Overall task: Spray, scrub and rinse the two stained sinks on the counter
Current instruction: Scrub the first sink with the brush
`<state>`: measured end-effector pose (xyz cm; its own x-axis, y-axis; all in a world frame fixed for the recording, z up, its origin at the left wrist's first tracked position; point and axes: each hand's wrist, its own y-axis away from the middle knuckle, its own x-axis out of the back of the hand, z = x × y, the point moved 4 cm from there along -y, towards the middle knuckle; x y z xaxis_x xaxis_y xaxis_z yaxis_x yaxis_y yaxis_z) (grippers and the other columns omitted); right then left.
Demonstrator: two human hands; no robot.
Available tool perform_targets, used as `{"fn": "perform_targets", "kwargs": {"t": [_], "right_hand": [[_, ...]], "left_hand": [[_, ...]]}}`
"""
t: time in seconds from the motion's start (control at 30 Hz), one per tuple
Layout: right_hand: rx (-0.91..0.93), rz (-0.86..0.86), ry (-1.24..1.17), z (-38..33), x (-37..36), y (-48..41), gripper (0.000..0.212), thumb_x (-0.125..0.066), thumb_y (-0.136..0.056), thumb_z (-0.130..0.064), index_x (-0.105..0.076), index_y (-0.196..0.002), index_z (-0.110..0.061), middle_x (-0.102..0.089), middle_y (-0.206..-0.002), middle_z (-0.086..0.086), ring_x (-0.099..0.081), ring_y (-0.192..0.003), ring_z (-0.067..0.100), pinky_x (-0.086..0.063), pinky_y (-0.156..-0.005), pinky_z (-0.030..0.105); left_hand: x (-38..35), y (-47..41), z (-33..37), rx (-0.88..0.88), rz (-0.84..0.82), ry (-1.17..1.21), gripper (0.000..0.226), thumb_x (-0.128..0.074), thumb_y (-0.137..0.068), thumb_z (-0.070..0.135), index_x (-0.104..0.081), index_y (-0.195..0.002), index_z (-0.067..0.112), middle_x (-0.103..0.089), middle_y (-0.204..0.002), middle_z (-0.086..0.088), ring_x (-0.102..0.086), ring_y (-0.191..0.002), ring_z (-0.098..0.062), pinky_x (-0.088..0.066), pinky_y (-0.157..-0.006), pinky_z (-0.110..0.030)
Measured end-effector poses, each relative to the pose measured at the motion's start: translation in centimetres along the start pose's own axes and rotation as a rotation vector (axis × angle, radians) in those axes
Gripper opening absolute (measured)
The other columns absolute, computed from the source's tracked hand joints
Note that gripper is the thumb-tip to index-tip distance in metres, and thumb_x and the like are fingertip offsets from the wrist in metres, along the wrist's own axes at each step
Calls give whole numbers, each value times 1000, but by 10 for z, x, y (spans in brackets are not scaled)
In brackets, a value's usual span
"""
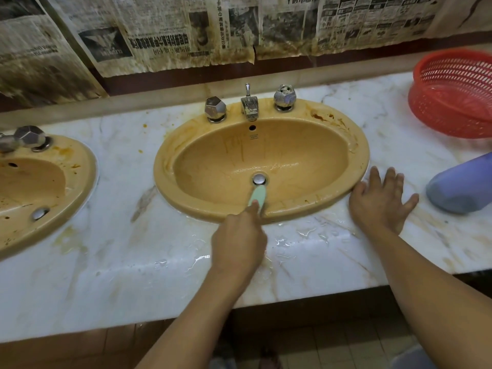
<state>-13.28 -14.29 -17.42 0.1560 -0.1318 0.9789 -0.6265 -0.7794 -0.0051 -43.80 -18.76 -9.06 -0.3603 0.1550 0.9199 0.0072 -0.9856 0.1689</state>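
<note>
A tan oval sink (pixel 332 123) with brown stains on its rim sits in the middle of the marble counter (pixel 133 235). My left hand (pixel 239 241) grips a pale green brush (pixel 257 197), whose head lies on the basin's near wall just below the chrome drain plug (pixel 259 179). Fingers spread, my right hand (pixel 380 201) rests flat on the counter by the sink's right rim. A second stained tan sink (pixel 80 166) is partly in view at the left edge.
A chrome tap (pixel 249 105) stands between two faceted knobs (pixel 215 109) (pixel 285 96). A red plastic basket (pixel 452 94) sits at the back right. A purple object (pixel 463 185) lies at the right edge. Stained newspaper (pixel 159 35) covers the wall. Water pools on the counter's front.
</note>
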Motion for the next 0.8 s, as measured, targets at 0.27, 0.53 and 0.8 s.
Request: {"fn": "perform_targets", "kwargs": {"t": [0.27, 0.53, 0.8], "right_hand": [[111, 53, -414, 1, 17, 22, 52, -47, -97, -31, -51, -146, -15, -43, -158, 8, -31, -149, 24, -11, -125, 53], [258, -415, -771, -95, 64, 135, 32, -58, -98, -50, -78, -96, -25, -72, -95, -4, -65, -99, 23, -49, -95, 46], [-12, -675, -957, -127, 89, 124, 24, -64, -100, -29, -72, -80, -19, -71, -90, 1, -62, -83, 12, -47, -74, 28]], "left_hand": [[21, 20, -78, 144, 166, 257, 47, -48, -106, 30, -47, -153, 32, -67, -87, -4, -46, -64, -9, -41, -63, -33], [-6, 10, 7, -82, 22, 613, 30, -44, -108, 22, -36, -137, 19, -64, -102, -2, -61, -76, -8, -42, -57, -16], [2, 5, 23, -259, -136, 646, 52, -54, -100, 9, -34, -147, 20, -43, -133, 1, -53, -109, -5, -49, -88, -18]]}}
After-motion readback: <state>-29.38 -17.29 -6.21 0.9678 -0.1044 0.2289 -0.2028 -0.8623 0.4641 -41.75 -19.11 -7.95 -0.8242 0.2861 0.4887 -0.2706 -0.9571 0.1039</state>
